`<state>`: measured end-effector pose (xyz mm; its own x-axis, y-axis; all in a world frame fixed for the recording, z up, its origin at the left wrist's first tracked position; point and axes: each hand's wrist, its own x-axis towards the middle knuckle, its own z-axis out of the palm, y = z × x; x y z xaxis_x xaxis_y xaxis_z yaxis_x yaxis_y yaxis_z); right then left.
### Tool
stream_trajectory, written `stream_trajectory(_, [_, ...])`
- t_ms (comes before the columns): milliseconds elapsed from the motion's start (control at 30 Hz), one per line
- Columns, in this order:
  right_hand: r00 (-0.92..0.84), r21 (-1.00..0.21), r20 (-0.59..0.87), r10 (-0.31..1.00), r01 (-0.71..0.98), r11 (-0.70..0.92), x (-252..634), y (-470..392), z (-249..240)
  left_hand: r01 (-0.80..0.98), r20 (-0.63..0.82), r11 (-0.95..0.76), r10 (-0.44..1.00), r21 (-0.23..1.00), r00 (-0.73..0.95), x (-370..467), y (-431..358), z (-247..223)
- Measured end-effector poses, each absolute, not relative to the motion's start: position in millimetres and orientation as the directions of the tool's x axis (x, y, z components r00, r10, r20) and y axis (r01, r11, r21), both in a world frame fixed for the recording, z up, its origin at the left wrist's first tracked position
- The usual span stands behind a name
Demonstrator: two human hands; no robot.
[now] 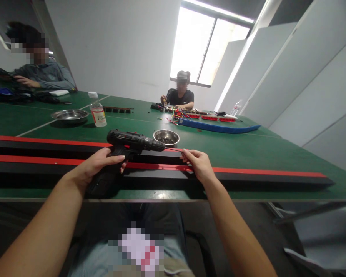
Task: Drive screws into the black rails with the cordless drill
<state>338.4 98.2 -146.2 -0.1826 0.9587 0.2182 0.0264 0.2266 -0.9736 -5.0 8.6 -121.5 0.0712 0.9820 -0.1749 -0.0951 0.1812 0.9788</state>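
My left hand (108, 161) is wrapped round the grip of a black cordless drill (132, 141), whose chuck points to the right. A long thin bit (173, 149) sticks out of the chuck. At the bit's far end, my right hand (198, 163) pinches with thumb and fingers; whether a small screw is also there is too small to tell. Beneath both hands lie long black bars with red top strips (248, 172), stretched along the table's near side. Just beyond the drill's chuck stands a small steel bowl (173, 141) with small dark pieces in it.
A plastic bottle (98, 113) and a shallow steel dish (70, 116) stand at the left on the green table (233, 150). Farther back are a curved blue strip (219, 126), coloured wires and red parts. One person (181, 97) sits across the table, another (50, 73) at the far left.
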Motion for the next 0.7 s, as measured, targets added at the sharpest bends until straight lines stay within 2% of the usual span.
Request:
stream_trajectory(467, [-0.172,-0.976,0.193,0.966,0.072,0.208,337.8,98.8,-147.4,-0.084,-0.159,0.168,0.982,0.982,0.104,-5.6,8.4,-121.4])
stream_trajectory(700, [-0.175,-0.978,0.175,0.969,0.086,0.192,335.8,96.9,-144.9,0.02,-0.101,0.1,0.992,0.995,0.081,-3.1,10.5,-118.4])
